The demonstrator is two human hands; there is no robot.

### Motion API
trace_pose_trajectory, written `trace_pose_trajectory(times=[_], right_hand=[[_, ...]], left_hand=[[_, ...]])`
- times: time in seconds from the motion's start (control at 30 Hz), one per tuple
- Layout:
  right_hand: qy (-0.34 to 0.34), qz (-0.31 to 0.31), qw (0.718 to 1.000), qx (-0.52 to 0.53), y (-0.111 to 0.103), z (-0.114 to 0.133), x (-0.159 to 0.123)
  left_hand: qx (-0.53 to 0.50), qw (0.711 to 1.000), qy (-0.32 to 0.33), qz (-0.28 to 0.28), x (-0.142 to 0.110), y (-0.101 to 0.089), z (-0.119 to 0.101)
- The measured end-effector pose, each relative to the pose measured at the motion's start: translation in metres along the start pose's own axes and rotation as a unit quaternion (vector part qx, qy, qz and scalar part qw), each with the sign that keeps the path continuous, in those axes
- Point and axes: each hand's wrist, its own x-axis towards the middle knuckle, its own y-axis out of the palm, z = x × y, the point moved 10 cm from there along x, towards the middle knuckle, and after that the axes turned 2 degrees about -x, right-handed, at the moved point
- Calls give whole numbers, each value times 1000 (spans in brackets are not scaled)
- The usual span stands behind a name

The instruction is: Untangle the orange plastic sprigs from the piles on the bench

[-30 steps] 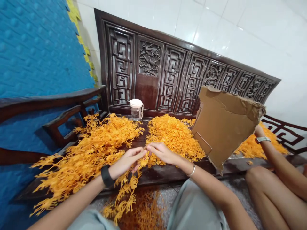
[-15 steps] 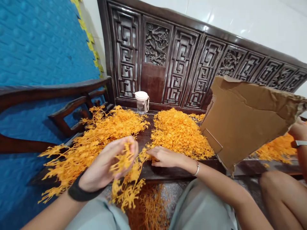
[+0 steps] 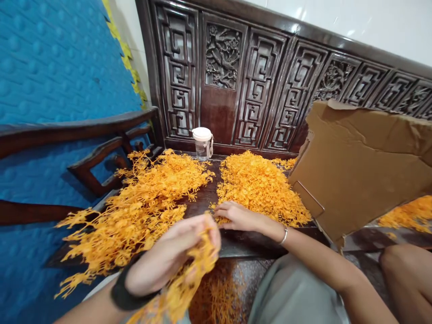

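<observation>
My left hand (image 3: 178, 245), blurred by motion and with a black band at the wrist, is closed around an orange branching plastic sprig (image 3: 180, 292) that trails down over my lap. To its left lies a loose heap of similar long branched sprigs (image 3: 135, 211) on the dark wooden bench (image 3: 204, 195). My right hand (image 3: 239, 217) rests low at the near left edge of a pile of small orange pieces (image 3: 261, 186). Its fingers are bent and drawn together, and whatever they hold is hidden beneath them.
A lidded clear bottle (image 3: 202, 146) stands by the carved backrest (image 3: 219, 108). A cardboard sheet (image 3: 361, 166) leans upright at the right, with more orange pieces (image 3: 408, 213) beyond it. Orange strands (image 3: 222, 292) lie below the bench edge. Another person's knee (image 3: 401, 265) shows at the right.
My left hand has moved right and down with the sprig, which hangs lower. My right hand stays by the pile, its fingers more bent. The view has shifted slightly; the other person's hand has left view.
</observation>
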Motion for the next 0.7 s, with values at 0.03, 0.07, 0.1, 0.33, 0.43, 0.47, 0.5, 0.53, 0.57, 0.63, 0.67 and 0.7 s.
trace_pose_trajectory(times=[0.03, 0.07, 0.1, 0.33, 0.43, 0.47, 0.5, 0.53, 0.57, 0.63, 0.67, 0.7], right_hand=[[5, -15, 1000, 19, -4, -1, 0], [12, -34, 998, 46, -9, -2, 0], [24, -56, 995, 79, -15, -5, -1], [209, -128, 878, 410, -19, -41, -14], [201, -102, 877, 424, -19, -35, -17], [200, -105, 875, 428, -21, -35, -18], [203, -112, 869, 438, -23, -35, -20], [205, -122, 861, 449, -25, -36, -22], [204, -130, 857, 456, -27, -37, -23], [198, -150, 863, 440, -34, -38, -24], [193, -162, 873, 417, -39, -38, -25], [186, -175, 886, 388, -45, -38, -26]], left_hand=[[19, 999, -28, 31, 12, 8, 10], [45, 996, -56, 51, 24, 11, 22], [71, 994, -59, 53, 36, 7, 30], [148, 989, -19, -13, 89, -47, 61], [136, 991, -8, -16, 91, -47, 60], [128, 992, -7, -11, 91, -45, 59], [122, 992, -5, -6, 91, -42, 58], [120, 993, -1, -4, 90, -40, 55], [121, 993, 5, -5, 90, -39, 52], [126, 992, 15, -20, 89, -39, 47], [128, 991, 17, -29, 88, -40, 46], [128, 991, 15, -36, 88, -40, 45]])
